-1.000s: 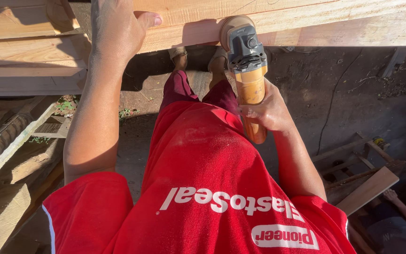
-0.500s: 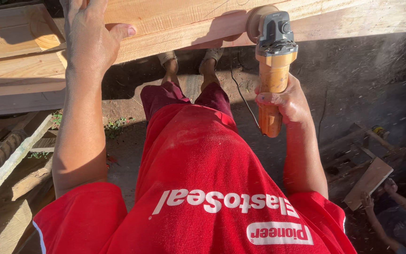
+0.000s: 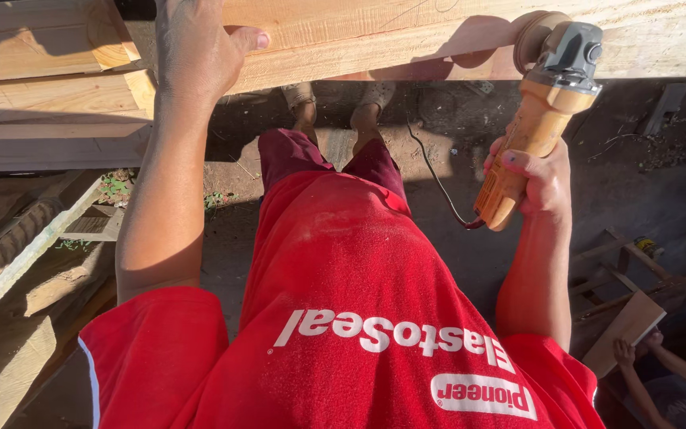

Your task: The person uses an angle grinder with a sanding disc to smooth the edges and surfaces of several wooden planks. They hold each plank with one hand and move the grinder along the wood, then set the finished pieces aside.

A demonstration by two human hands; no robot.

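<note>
Against plank (image 3: 406,40), right hand (image 3: 537,179) grip holding grinder (image 3: 541,119), left hand (image 3: 196,48) flat, cord (image 3: 434,171) below

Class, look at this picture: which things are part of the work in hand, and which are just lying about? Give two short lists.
In use:
left hand, pressing on the long plank
right hand, gripping the orange grinder, whose disc meets the plank's edge
grinder's cable

Lying about:
stacked boards at left
wood offcuts at lower right
carved post at left
another person's hand, bottom right
</note>
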